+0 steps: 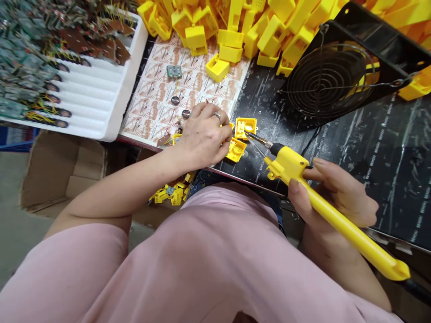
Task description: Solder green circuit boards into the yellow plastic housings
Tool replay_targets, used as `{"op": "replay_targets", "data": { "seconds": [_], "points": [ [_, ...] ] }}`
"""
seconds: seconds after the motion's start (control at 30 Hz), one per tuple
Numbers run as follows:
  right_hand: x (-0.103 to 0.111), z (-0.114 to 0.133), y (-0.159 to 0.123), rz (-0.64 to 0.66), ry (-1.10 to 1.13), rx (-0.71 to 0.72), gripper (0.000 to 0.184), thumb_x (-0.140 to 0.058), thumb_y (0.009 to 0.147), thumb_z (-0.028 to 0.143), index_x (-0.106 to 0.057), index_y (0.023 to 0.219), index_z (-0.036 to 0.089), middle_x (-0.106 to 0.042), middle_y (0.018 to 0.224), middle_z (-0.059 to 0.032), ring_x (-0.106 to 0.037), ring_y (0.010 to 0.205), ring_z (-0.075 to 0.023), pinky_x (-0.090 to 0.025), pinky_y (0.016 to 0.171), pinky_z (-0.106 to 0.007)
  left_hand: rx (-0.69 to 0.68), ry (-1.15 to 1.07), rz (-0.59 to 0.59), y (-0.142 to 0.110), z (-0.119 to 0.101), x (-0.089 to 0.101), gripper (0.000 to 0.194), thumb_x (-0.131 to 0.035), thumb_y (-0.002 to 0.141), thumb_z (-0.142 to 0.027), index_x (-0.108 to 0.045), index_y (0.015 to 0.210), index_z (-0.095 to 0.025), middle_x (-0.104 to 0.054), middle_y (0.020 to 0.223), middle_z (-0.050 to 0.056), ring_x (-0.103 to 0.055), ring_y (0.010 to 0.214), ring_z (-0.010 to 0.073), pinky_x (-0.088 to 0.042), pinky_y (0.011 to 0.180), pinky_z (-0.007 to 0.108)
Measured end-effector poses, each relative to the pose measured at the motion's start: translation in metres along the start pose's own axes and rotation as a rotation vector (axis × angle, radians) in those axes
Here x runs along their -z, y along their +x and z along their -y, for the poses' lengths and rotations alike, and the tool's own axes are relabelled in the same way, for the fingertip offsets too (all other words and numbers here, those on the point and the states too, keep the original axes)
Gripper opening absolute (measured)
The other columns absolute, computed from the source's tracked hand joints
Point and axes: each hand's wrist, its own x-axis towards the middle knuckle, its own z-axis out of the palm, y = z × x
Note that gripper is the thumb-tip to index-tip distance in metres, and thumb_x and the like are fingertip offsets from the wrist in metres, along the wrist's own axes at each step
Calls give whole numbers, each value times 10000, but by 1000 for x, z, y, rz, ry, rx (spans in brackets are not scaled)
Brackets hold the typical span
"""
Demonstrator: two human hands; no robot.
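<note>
A: What's in the right hand (343, 193)?

B: The iron (336, 214), yellow, with the thumb on one side of the handle and the fingers closed round the other. Its tip (258, 138) points away from the body, toward the left hand.

A: And where does the tip end?

B: At an open yellow case (245, 126) on the black bench (380, 148), near its front edge. I can't tell whether it touches anything inside.

A: What about the left hand?

B: Palm down, just left of that case, a ring (217, 117) on one finger. The fingers are bent and drawn close together. They cover whatever is under them, so I can't say if they grip anything. A second open case (236, 150) shows at the fingertips, nearer the body.

A: What lies about?

B: Beyond the left hand, a patterned mat (158, 85) with a small board (174, 71) and two round black discs, one (175, 100) near the board, the other (186, 114) just beside the hand. A heap of yellow cases (272, 36) sits at the back.

A: On the sides?

B: Left, a white tray (97, 85) of boards and wired discs; right, a black fan (323, 85), tilted. Below the tray, a cardboard box (63, 166).
</note>
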Motion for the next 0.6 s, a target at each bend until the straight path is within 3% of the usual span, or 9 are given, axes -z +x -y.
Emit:
{"op": "replay_targets", "data": {
  "seconds": [0.13,0.23,0.33,0.47,0.6],
  "points": [
    [0,-1,0,2,-64,7,474,-801,884,255,-696,1336,349,-800,912,7,-700,610,-179,-553,511,-309,-3,-55,-60,-1,3,11,172,-612,929,-368,-691,974,-222,-701,1112,60,-603,1213,326,-428,1103,576],
    [-1,-5,-3,19,-114,-5,384,-787,891,284,-732,1268,332,-790,866,1,-698,609,-184,-568,519,-314,33,-163,-261,-3,14,33,267,-598,977,-372,-655,1170,-196,-693,1193,78,-628,1164,241,-505,1043,453],
    [-2,-10,-5,-13,-83,17,390,-782,888,268,-737,1272,322,-793,873,0,-701,619,-181,-555,510,-307,107,-201,-347,-8,31,48,213,-536,1037,-330,-693,1029,-186,-706,1003,34,-645,954,135,-529,875,321],
    [-5,-13,-6,-40,-47,39,486,-807,851,178,-728,1308,325,-812,952,8,-722,667,-173,-564,553,-294,143,-97,-169,-13,38,45,370,-518,1015,-438,-712,820,-189,-698,827,31,-628,799,148,-484,761,334],
    [-8,-14,-4,-50,-36,77,488,-817,846,181,-729,1308,309,-810,945,10,-725,671,-168,-567,568,-282,291,79,16,-6,19,37,455,-522,955,-557,-748,801,-193,-708,745,49,-661,786,204,-457,735,335]
  ]
}}
